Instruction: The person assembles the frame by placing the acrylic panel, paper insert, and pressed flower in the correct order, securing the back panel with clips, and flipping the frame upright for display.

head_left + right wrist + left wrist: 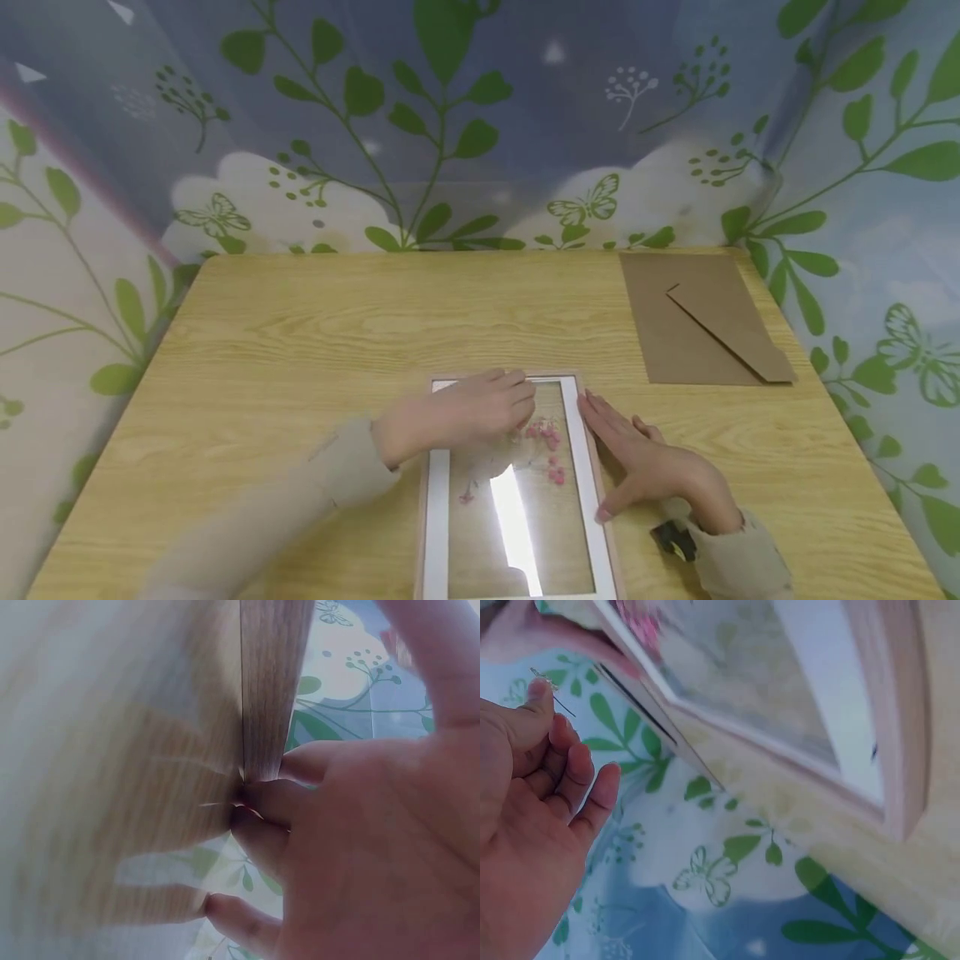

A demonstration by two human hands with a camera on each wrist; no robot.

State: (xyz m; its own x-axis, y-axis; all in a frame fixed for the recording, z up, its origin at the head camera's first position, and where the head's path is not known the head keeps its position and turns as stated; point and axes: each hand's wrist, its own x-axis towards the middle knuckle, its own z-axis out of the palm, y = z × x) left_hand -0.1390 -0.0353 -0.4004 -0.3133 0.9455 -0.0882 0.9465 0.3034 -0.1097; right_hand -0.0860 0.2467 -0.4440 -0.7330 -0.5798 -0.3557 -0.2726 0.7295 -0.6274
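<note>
A picture frame (434,533) with a pale wood edge, white inner border and clear pane lies on the table. Pink dried flowers (553,437) show within it. My left hand (468,408) is over the frame's upper part. In the left wrist view, its thumb and index finger pinch a small dried flower sprig (546,678) with a thin dark stem. My right hand (652,471) rests beside the frame, fingers fairly straight and touching its right edge; the right wrist view shows its fingertips (259,832) by the wooden side (274,682).
A brown backing board (675,333) with a stand flap lies at the table's back right. The wood-grain table (262,375) meets a leaf-patterned curtain (480,125) behind. Glare (513,529) crosses the pane.
</note>
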